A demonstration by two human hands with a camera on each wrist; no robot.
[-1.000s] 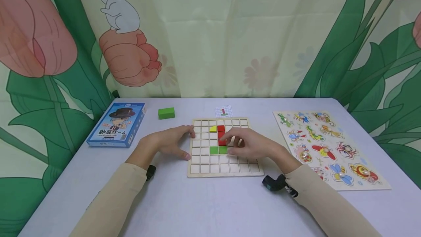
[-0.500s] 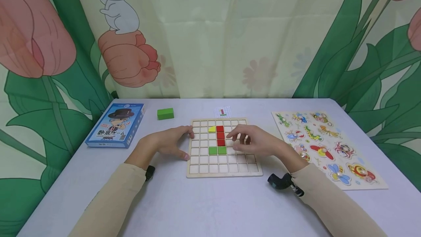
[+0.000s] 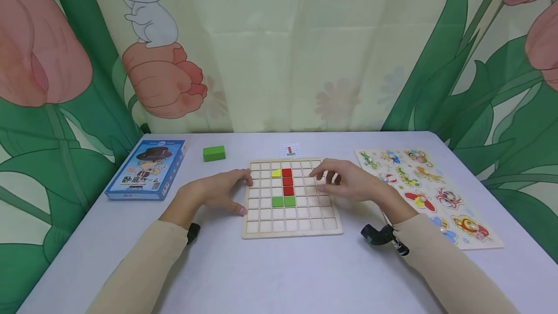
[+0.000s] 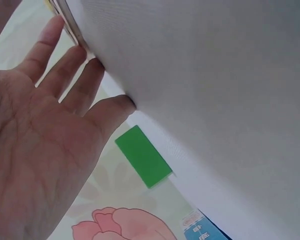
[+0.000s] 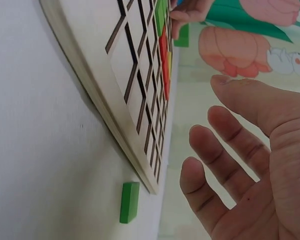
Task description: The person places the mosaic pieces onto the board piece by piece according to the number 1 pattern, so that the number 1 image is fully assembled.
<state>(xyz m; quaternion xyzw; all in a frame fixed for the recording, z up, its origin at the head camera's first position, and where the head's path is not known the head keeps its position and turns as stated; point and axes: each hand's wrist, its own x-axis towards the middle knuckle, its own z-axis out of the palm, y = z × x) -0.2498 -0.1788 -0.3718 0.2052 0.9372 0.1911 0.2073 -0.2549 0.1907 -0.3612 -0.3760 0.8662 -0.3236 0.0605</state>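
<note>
A wooden grid board (image 3: 314, 225) lies flat mid-table. Three red squares (image 3: 288, 182) run down one column, with green squares (image 3: 284, 201) just below and a yellow piece (image 3: 276, 173) beside the top red one. My left hand (image 3: 215, 193) rests at the board's left edge, thumb and fingers spread along it. Over the board's right side hovers my right hand (image 3: 348, 181), fingers loosely bent and holding nothing. The right wrist view confirms a bare palm (image 5: 260, 205), apart from the board. Also there, a green block (image 5: 130, 202) sits on the table off the board's corner.
Behind the board lies a small printed grid card (image 3: 289, 150). Green blocks (image 3: 214, 153) sit at the back left, near a blue game box (image 3: 147, 171). An insect puzzle board (image 3: 429, 193) lies on the right, partly under the right forearm. A printed curtain (image 3: 270, 62) hangs behind.
My right hand has drawn away from the red squares toward the right side of the board. The left hand has stayed at the left edge. The head view has shifted slightly.
</note>
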